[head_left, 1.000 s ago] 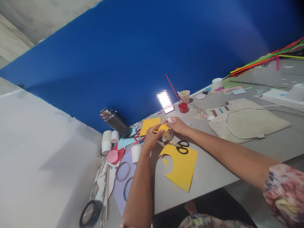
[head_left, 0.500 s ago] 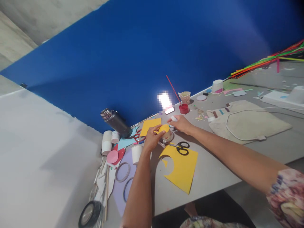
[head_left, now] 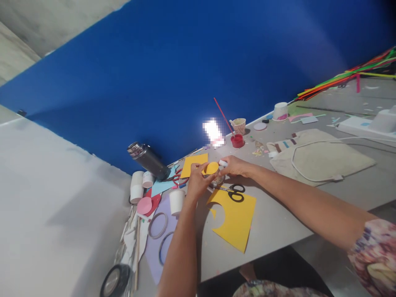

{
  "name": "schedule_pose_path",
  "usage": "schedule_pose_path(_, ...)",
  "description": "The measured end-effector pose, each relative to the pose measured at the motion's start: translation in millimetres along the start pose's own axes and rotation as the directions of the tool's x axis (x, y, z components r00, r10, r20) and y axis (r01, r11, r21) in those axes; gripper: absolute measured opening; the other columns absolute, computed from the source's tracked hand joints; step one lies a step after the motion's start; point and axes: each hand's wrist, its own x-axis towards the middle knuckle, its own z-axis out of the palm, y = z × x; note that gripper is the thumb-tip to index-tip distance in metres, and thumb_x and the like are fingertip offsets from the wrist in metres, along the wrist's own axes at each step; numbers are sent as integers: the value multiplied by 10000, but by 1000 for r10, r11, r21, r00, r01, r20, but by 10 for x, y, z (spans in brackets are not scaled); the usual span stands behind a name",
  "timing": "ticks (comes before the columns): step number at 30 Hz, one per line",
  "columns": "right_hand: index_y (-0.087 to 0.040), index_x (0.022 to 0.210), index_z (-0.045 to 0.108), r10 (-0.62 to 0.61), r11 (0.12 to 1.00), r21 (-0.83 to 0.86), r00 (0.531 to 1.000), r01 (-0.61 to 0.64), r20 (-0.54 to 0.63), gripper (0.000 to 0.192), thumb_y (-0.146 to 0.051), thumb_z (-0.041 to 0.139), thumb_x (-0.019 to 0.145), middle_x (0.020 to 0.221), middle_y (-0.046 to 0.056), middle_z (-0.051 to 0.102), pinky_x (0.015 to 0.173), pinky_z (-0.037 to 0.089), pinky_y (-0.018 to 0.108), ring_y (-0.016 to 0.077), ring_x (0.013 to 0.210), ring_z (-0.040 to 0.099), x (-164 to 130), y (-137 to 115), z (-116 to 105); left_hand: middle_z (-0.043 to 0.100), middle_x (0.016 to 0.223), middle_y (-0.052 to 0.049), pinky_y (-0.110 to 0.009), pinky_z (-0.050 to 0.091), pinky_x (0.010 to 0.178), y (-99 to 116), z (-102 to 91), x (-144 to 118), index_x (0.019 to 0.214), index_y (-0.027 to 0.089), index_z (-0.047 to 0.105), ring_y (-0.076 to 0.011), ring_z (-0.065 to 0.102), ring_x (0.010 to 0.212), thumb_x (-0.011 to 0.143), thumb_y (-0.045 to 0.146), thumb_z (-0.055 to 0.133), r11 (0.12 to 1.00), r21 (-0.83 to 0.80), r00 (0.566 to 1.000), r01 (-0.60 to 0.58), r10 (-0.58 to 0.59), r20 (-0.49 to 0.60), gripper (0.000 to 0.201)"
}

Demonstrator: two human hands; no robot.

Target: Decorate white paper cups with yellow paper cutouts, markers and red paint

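Observation:
My left hand [head_left: 198, 179] is closed on a yellow paper disc [head_left: 212, 168], pinched at its edge. The disc sits at the top of a small patterned cup [head_left: 218, 180], which is mostly hidden by my fingers. Close by on the right, my right hand [head_left: 234, 166] is closed round a small white stick-like object [head_left: 223, 163], its tip beside the disc and cup. Black-handled scissors [head_left: 236, 192] lie just in front, on a yellow sheet [head_left: 238, 218] with a round piece cut out. Another yellow sheet [head_left: 194, 164] lies behind my left hand.
A dark flask [head_left: 150, 161] leans at the left near white cups [head_left: 136, 187]. Tape rolls [head_left: 158, 225] lie on purple paper. Behind my hands stand a red paint pot [head_left: 237, 141] with a brush and a bright blurred screen [head_left: 214, 133]. A cloth bag [head_left: 321, 161] lies right.
My right hand has moved left with the white object, right up against the cup and disc. My left hand keeps its hold on the disc. The whole view has shifted slightly.

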Motion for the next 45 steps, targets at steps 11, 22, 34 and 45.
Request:
schedule_pose_path(11, -153, 868, 699, -8, 999, -53, 991, 1, -132, 222, -200, 742, 654, 461, -86, 481, 408, 249, 228, 85, 391, 380, 56, 58, 30, 515, 1115, -37, -290, 505, 789, 9, 2, -15, 1242, 246, 761, -126, 559, 772, 797, 246, 816, 998, 63, 999, -29, 30, -11, 448)
schedule_pose_path(22, -159, 914, 756, -309, 937, -237, 926, 257, -217, 319, -331, 811, 651, 684, -32, 656, 654, 436, 260, 148, 665, 567, 76, 14, 45, 523, 1117, -38, -272, 518, 728, -20, 2, -7, 1244, 235, 762, -86, 505, 681, 764, 272, 848, 1000, -17, 1000, 15, -15, -3, 489)
schedule_pose_path(34, -141, 1034, 773, -345, 914, -281, 925, 293, -157, 372, -322, 796, 710, 793, 3, 713, 702, 461, 275, 164, 719, 594, 92, 65, 33, 598, 1105, -62, -297, 529, 779, -181, -75, 100, 1224, 225, 788, -112, 544, 731, 863, 345, 775, 984, -160, 995, 73, -61, 79, 381)
schedule_pose_path(45, -121, 1206, 792, -322, 920, -258, 944, 293, -77, 466, -314, 759, 784, 924, 51, 794, 765, 505, 284, 184, 784, 661, 86, 64, 15, 644, 1220, -87, -278, 533, 693, -119, -70, 48, 1256, 244, 772, -112, 570, 730, 825, 300, 778, 960, -252, 991, 124, -109, 73, 435)
